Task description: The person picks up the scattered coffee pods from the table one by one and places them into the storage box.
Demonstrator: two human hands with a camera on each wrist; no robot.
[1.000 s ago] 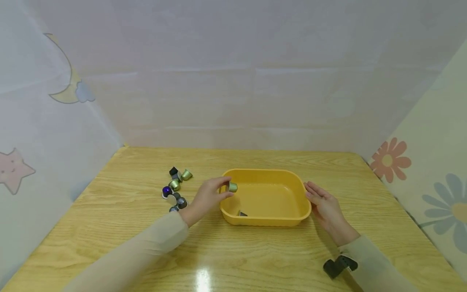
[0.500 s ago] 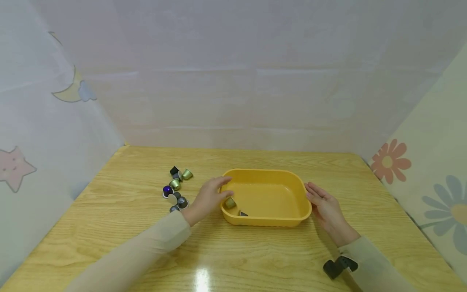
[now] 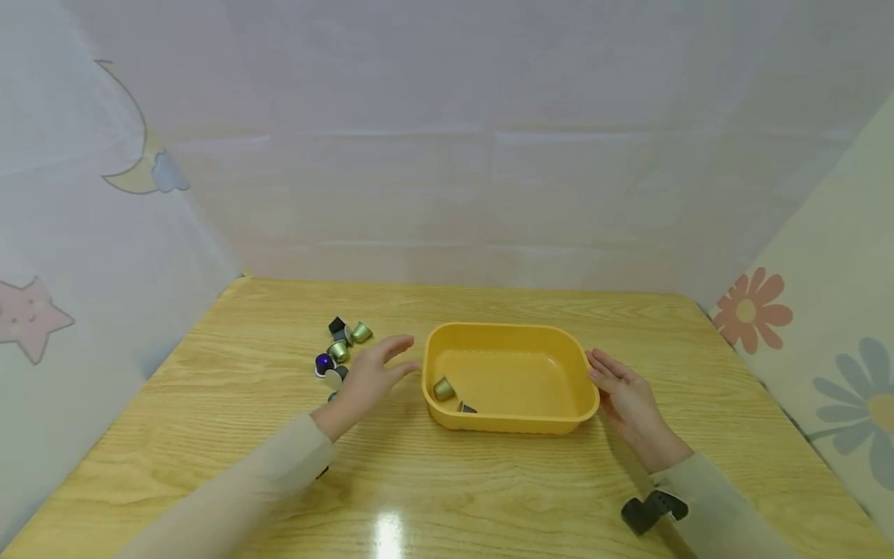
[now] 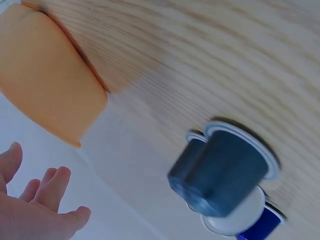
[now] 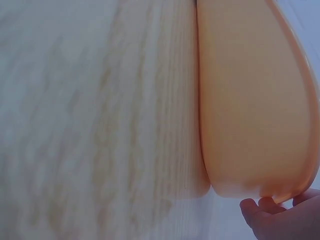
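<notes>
My left hand hovers between the heap of coffee capsules and the yellow plastic basin, fingers and thumb spread, holding nothing. A green coffee capsule and a dark capsule lie at the basin's near left. My right hand touches the basin's right end with fairly straight fingers; the right wrist view shows its fingertips at the rim. Left of my left hand lie a purple capsule, green capsules and black ones. A grey-blue capsule looms close in the left wrist view.
The wooden table carries everything. Patterned cloth walls enclose it at the back and on both sides. Part of the capsule heap is hidden behind my left hand. A black strap sits at my right wrist.
The left hand let go of the green capsule, which dropped into the basin beside the dark one. That hand then moved left, out of the basin. The right hand stayed at the rim.
</notes>
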